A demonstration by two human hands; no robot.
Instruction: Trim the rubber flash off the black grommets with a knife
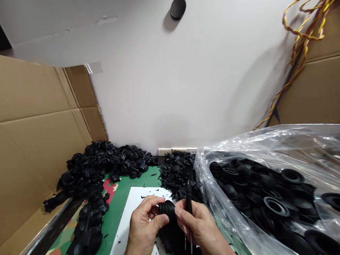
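My left hand [148, 223] is closed around a black ribbed rubber boot [168, 209], thumb in front and fingers behind. Close beside it, my right hand [195, 221] holds a slim black tool [188, 198] that looks like tweezers, with two thin metal prongs pointing down. The right thumb and fingertip meet at the boot's right side; whether they pinch its edge I cannot tell. Beneath both hands lie more black rubber parts [170, 241], partly hidden, on a white sheet [135, 202].
A heap of ribbed black rubber parts [106, 163] lies at the back left, beside a cardboard panel [39, 102]. Black rubber scraps [177, 170] pile up near the wall sockets [176, 151]. On the right, a clear plastic bag [209, 177] holds several boots [276, 205]. Twisted wires [300, 67] hang above.
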